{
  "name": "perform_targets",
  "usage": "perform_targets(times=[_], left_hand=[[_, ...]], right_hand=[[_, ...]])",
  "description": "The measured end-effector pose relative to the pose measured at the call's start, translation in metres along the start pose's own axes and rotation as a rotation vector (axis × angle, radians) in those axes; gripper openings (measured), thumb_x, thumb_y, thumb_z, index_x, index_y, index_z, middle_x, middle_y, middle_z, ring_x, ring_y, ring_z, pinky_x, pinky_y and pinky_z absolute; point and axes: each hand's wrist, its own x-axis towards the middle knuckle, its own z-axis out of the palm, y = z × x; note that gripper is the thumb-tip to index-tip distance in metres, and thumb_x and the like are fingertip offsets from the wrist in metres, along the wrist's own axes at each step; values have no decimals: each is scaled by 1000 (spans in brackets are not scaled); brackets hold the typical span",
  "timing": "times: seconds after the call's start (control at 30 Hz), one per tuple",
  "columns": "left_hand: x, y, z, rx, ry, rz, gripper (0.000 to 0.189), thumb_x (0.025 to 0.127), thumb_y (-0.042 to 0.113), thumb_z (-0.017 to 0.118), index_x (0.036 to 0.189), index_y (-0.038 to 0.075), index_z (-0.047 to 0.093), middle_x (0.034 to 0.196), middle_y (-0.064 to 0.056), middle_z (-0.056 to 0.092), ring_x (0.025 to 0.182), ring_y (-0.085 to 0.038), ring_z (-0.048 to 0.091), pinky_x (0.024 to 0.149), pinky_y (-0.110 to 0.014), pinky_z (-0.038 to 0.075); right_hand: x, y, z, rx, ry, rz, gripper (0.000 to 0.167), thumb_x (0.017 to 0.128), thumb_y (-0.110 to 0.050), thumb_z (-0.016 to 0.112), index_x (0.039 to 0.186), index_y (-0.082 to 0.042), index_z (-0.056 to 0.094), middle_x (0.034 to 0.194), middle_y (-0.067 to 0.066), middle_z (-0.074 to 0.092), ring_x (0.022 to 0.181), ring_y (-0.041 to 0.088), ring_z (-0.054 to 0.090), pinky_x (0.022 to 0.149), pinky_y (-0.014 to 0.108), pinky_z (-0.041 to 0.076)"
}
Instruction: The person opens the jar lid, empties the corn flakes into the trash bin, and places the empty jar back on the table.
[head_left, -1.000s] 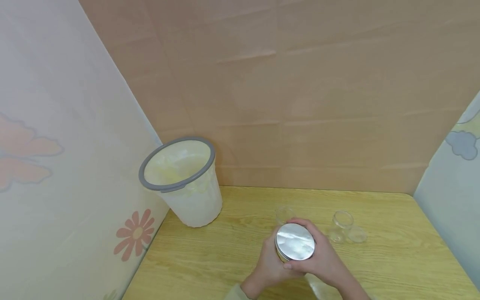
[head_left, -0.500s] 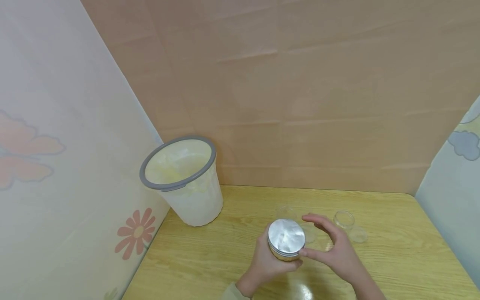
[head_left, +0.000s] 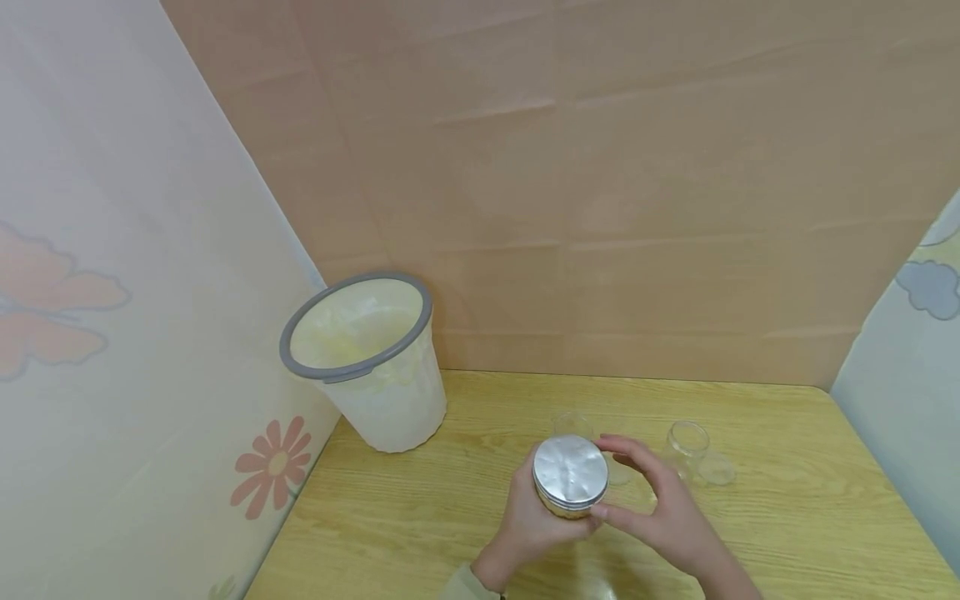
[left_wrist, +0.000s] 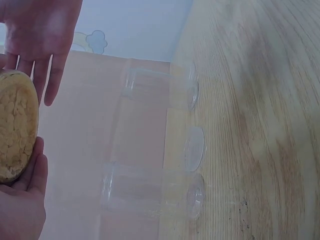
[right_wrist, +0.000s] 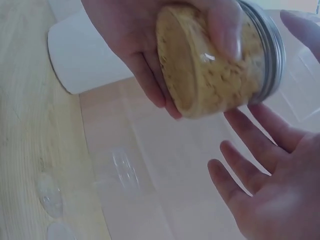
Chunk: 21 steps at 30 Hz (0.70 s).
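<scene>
A clear jar (right_wrist: 210, 65) filled with pale yellow flakes has a round silver lid (head_left: 571, 471). My left hand (head_left: 525, 508) grips the jar around its body, holding it above the table, and its thumb crosses the side in the right wrist view. My right hand (head_left: 660, 508) is beside the lid with fingers spread and slightly bent. In the head view its thumb and index fingertips are right at the lid's rim; the right wrist view shows the thumb (right_wrist: 302, 32) apart from the lid. The left wrist view shows the jar's base and flakes.
Two empty clear jars (head_left: 686, 450) (left_wrist: 150, 192) stand on the wooden table (head_left: 810, 492), with clear round discs (head_left: 716, 468) (left_wrist: 195, 149) near them. A white bin (head_left: 393, 408) with a grey rim stands at the back left. Patterned walls enclose the table.
My right hand first wrapped the lid, then let go and spread its fingers off to the right; now its fingertips are back near the rim. The jar in my left hand moved slightly left.
</scene>
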Motion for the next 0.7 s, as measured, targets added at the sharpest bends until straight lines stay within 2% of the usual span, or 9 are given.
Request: perform_targets(times=[0.07,0.13,0.2,0.27,0.33,0.4,0.57,0.63,0.7], left_hand=[[0,0,-1,7,-2,8,75,72,3,87,137,16,53,124,-5,65,109,-26,65,92,-43,55],[0,-1,-1,23,-11,21,77,72,3,88,138,16,51,126,-5,65,111,-26,65,93,-43,55],[0,-2,-1,40,-24,47,78,72,3,88,139,14,50,128,-5,63,113,-26,64,93,-43,54],[1,-4,-1,57,-37,77,80,73,3,89,141,12,48,131,-6,62,115,-26,63,94,-43,54],[1,-5,0,73,-48,106,82,73,4,88,143,10,46,133,-7,61,116,-26,63,94,-44,54],[2,-6,1,83,-59,113,83,73,4,88,144,10,45,134,-7,61,116,-26,62,94,-43,54],[2,-4,5,91,-84,78,81,71,1,87,140,12,46,128,-6,62,113,-22,63,92,-40,55],[2,-3,6,108,-95,84,81,69,-2,86,138,10,46,127,-7,62,112,-22,63,91,-39,55],[2,-3,6,126,-105,103,82,69,-4,85,139,8,44,127,-9,61,113,-22,63,91,-39,55]], right_hand=[[0,-2,5,-19,17,42,74,74,-8,92,139,-14,57,138,5,58,124,14,53,104,32,37],[1,-3,10,-20,24,74,79,71,-12,94,140,-16,56,138,3,58,123,18,54,103,48,38],[3,-4,14,-19,28,117,83,69,-16,97,140,-19,55,137,-2,58,122,20,54,100,61,36],[4,-4,17,-8,28,147,85,67,-19,98,141,-20,54,136,-5,59,123,22,53,98,66,34],[5,-4,20,-8,28,173,88,65,-22,99,141,-22,53,135,-7,59,123,21,52,99,64,33],[5,-4,23,-4,23,188,91,64,-24,99,142,-22,52,134,-8,59,121,19,53,99,57,39],[8,-4,28,13,33,199,91,62,-25,100,140,-22,54,132,-7,59,113,19,57,89,36,50],[8,-5,28,10,38,196,92,62,-26,100,141,-23,53,132,-6,59,113,19,58,88,34,50],[8,-5,26,16,34,195,93,64,-25,99,143,-23,51,135,-5,58,114,20,57,89,38,50]])
